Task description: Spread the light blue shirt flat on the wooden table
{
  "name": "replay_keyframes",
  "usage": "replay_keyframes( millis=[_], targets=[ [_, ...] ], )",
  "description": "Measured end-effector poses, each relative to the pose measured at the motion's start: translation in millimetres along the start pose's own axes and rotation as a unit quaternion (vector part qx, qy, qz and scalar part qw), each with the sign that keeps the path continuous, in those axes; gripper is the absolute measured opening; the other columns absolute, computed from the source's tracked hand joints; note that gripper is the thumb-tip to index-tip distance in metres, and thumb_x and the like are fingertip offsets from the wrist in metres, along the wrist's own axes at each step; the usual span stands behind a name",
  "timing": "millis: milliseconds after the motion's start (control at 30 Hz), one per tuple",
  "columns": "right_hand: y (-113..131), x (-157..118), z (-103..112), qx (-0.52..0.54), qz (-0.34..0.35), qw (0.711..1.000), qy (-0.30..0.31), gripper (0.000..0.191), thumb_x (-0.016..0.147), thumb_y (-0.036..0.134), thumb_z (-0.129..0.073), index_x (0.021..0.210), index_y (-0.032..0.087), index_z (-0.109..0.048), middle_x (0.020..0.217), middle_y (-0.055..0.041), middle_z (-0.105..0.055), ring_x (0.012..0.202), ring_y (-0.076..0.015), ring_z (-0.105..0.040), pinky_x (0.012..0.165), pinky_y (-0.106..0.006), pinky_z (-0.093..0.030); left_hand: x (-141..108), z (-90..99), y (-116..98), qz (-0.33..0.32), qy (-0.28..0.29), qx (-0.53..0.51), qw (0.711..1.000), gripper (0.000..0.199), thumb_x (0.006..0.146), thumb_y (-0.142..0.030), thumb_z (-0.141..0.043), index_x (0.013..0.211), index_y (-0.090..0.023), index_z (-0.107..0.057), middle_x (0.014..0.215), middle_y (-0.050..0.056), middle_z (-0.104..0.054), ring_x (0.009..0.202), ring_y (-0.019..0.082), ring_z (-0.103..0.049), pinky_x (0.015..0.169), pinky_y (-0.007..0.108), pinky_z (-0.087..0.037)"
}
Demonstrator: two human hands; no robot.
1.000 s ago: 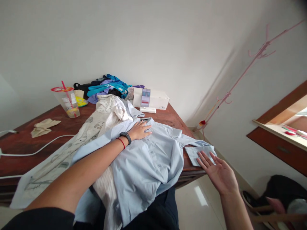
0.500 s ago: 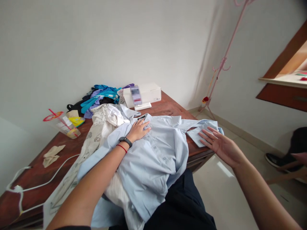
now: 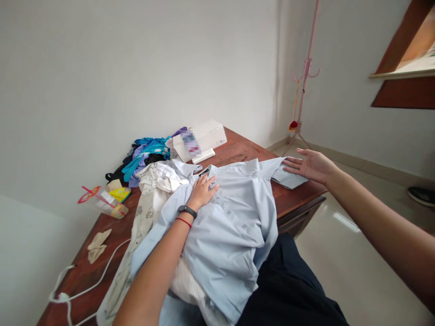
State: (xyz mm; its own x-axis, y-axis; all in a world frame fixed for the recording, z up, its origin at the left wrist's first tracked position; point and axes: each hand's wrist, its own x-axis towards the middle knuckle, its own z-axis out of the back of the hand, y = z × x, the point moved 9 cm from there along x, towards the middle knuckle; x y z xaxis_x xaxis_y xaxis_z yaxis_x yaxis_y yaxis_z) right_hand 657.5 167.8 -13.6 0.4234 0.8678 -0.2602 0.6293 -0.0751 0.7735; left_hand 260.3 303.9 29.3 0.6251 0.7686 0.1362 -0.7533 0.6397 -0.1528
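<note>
Right hand [image 3: 311, 165] slid onto cuff [image 3: 288, 178], shirt [image 3: 231, 217] collar pointing away

The left hand [image 3: 203, 190] is laid flat, palm down, fingers spread toward 12 o'clock, its forearm stretched up from 7 o'clock. The right hand [image 3: 311, 165] is held flat with fingers extended toward 9 o'clock, the arm reached in from 4 o'clock.

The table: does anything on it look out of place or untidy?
Yes. The light blue shirt under both hands hangs over the table edge, on top of other garments. A heap of coloured clothes sits at the wall, and a white cable trails loose near a crumpled beige cloth.
</note>
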Motion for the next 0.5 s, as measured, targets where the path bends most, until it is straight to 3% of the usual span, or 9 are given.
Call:
replay_keyframes(
  millis=[133,300,500],
  targets=[
    [1.2,0.0,-6.0,-0.009,0.077,0.997,-0.026,0.018,0.089,0.011,-0.058,0.104,0.020,-0.062,0.104,-0.0097,-0.070,0.097,-0.0220,-0.073,0.080,-0.040,-0.062,0.0,-0.3,0.8,0.003,0.006,0.003,1.000,0.057,0.102,-0.054,-0.045,0.153,-0.028,-0.048,0.165,0.010,-0.035,0.153,0.033,-0.026,0.124,0.053,-0.023],
    [1.6,-21.1,-30.4,-0.140,0.158,0.977,0.002,0.020,0.095,0.009,-0.062,0.112,0.011,-0.071,0.116,-0.0159,-0.073,0.094,-0.0139,-0.072,0.088,-0.032,-0.055,0.9,-0.4,2.2,0.005,0.009,0.004,1.000,0.057,0.101,-0.054,-0.047,0.152,-0.029,-0.049,0.165,0.010,-0.035,0.153,0.033,-0.027,0.123,0.054,-0.026],
    [-1.2,-26.5,-47.6,-0.314,0.174,0.933,0.033,0.025,0.094,0.017,-0.058,0.106,0.001,-0.072,0.085,-0.0091,-0.077,0.077,-0.0076,-0.070,0.090,-0.032,-0.049,0.8,0.8,1.9,0.001,0.006,0.024,1.000,0.057,0.102,-0.055,-0.045,0.151,-0.027,-0.050,0.164,0.011,-0.036,0.152,0.032,-0.030,0.123,0.051,-0.028]
  ],
)
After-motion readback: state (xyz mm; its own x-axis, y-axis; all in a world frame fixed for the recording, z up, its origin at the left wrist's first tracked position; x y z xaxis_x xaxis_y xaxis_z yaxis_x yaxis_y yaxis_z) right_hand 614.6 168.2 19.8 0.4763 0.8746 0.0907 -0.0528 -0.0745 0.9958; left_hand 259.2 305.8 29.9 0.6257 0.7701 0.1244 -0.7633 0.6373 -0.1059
